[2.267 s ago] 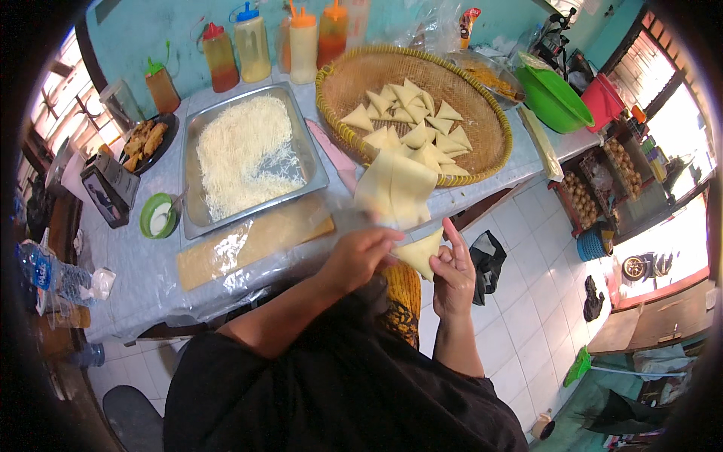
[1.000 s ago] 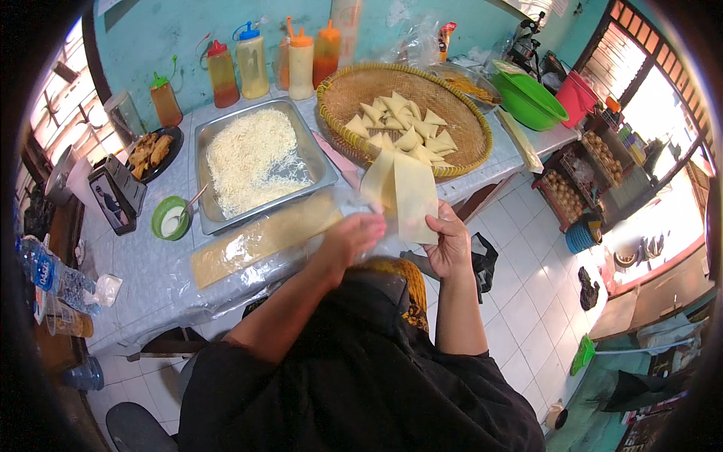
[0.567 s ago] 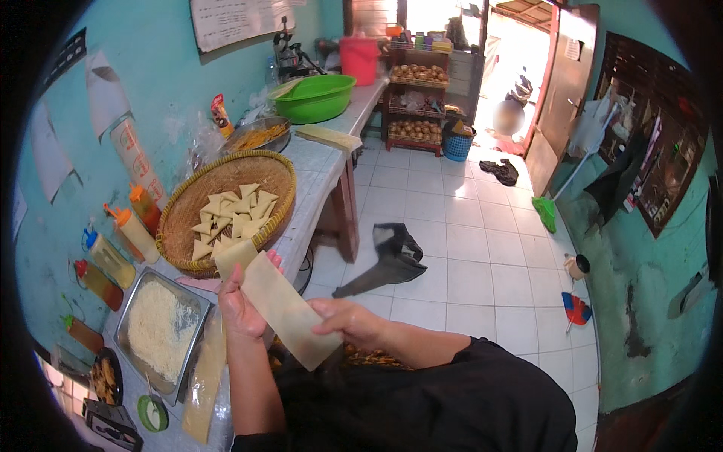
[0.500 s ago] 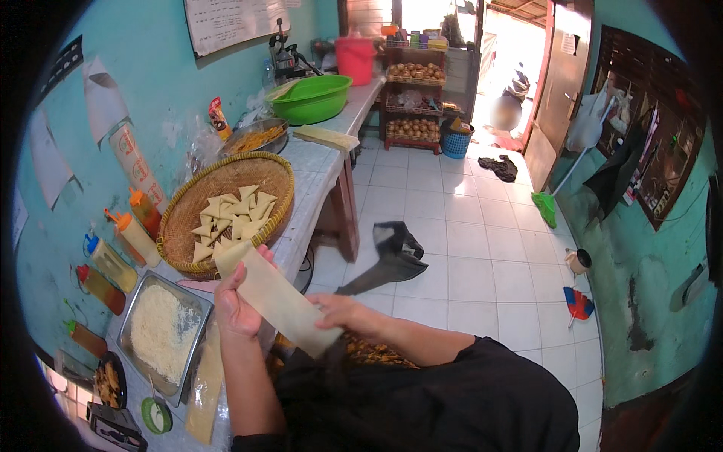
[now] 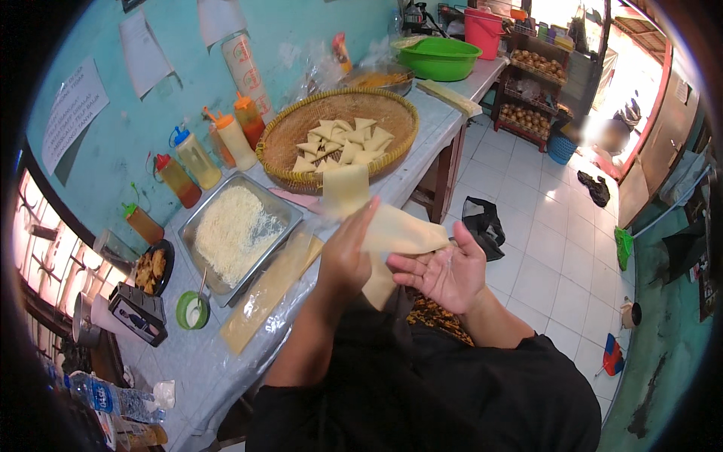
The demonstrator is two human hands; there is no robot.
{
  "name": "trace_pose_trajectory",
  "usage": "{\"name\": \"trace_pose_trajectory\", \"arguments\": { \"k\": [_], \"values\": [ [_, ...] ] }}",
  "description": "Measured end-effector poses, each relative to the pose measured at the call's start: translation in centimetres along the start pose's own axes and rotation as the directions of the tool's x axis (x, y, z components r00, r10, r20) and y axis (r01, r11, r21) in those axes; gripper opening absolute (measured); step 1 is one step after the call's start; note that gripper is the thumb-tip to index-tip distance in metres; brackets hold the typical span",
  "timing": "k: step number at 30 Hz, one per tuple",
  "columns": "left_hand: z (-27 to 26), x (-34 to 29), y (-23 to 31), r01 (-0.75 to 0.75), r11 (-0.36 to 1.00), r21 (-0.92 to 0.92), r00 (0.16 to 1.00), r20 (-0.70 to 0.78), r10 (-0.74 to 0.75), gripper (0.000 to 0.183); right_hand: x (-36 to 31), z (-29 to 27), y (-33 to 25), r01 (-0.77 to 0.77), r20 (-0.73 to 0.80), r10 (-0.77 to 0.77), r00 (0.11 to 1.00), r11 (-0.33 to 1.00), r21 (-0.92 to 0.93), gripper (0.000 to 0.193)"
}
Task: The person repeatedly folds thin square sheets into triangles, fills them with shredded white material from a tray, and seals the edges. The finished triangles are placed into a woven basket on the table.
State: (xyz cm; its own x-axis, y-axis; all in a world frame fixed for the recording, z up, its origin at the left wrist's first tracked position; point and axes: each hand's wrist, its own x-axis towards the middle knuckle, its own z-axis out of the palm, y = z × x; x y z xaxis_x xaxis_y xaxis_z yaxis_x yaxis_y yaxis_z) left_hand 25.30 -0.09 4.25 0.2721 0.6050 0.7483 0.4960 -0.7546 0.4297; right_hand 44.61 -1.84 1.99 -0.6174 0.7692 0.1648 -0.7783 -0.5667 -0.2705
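A long, pale dough sheet (image 5: 403, 230) is bent and folded between my hands, blurred in places. My left hand (image 5: 346, 260) is closed on its middle, back of the hand toward me. One end stands up in front of the basket, and another part hangs down below the hand. My right hand (image 5: 452, 279) is turned palm up with fingers and thumb apart, touching the folded right end. Beyond my hands, a round woven basket (image 5: 279, 139) holds several folded dough triangles (image 5: 350, 139). Left of my left hand, more dough strips (image 5: 275, 290) lie under clear plastic.
A metal tray (image 5: 292, 216) of whitish shreds and a green bowl (image 5: 193, 310) with a spoon stand at left. Sauce bottles (image 5: 198, 158) line the wall. Farther back are a green basin (image 5: 440, 59) and a pink bucket (image 5: 484, 32). A black bag (image 5: 483, 226) lies on the floor.
The view has swung left. The dough sheet, stretched flat before, is now folded over. My right hand has turned palm up with spread fingers, and my left has turned its back toward me.
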Motion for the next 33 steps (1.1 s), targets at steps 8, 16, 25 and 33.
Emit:
{"name": "trace_pose_trajectory", "arguments": {
  "k": [8, 16, 25, 33],
  "values": [
    [0.4, -3.5, -0.1, 0.142, 0.99, -0.02, 0.988, -0.051, -0.143, 0.046, 1.4, -2.4, 0.9, -0.04, -0.058, 0.034, 0.998, 0.992, -0.121, 0.044],
    [2.2, -7.0, -1.4, 0.296, 0.938, -0.181, 0.955, 0.017, -0.298, 0.038, 1.7, -0.9, 1.8, 0.022, -0.138, -0.072, 0.988, 0.942, -0.335, 0.04],
    [4.5, -9.0, -2.6, 0.605, 0.533, -0.592, 0.777, 0.291, -0.558, 0.023, 4.3, 1.9, 1.0, 0.091, -0.109, -0.159, 0.981, 0.882, -0.462, 0.041],
    [3.1, -9.2, -3.1, 0.737, 0.192, -0.648, 0.616, 0.529, -0.583, 0.024, 7.5, 2.4, -2.4, 0.356, -0.071, -0.442, 0.894, 0.798, -0.486, 0.036]
  ]
}}
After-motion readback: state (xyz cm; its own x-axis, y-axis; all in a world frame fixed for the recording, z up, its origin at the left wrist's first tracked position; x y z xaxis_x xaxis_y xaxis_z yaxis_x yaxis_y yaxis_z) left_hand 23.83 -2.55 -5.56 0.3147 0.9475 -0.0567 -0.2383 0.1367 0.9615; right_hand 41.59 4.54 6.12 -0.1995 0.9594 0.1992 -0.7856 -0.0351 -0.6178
